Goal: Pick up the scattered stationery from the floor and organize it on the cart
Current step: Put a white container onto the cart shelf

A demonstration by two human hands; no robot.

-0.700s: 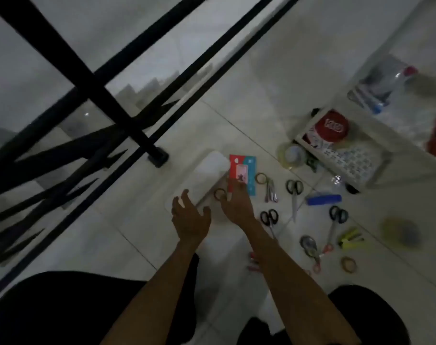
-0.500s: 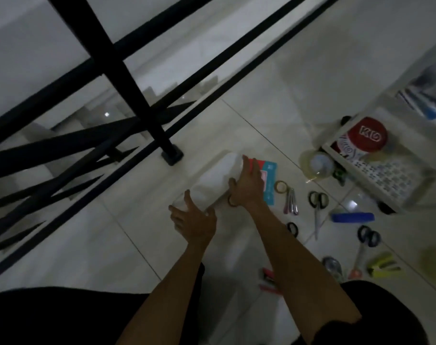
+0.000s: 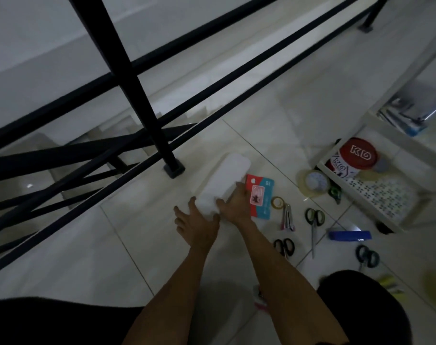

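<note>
white pack [image 3: 224, 185] axis: laid from the hands up-right, away along the floor.
left hand [image 3: 197, 226]: spread wide at its near end.
right hand [image 3: 237, 202]: fingers laid over its right edge, grip not confirmed.

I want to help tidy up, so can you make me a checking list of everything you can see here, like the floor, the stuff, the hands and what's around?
Surface: pale tiled floor, shiny, dim light.
Job's things: white pack on the floor; red and blue card pack beside it; tape roll; small tape ring; three pairs of scissors; blue box.
Clutter: red-lidded tub on the white cart.
Hands: left hand and right hand both on the white pack's near end; grip not clear.
Cables: nothing seen.
Surroundings: black railing, stairs beyond.
</note>
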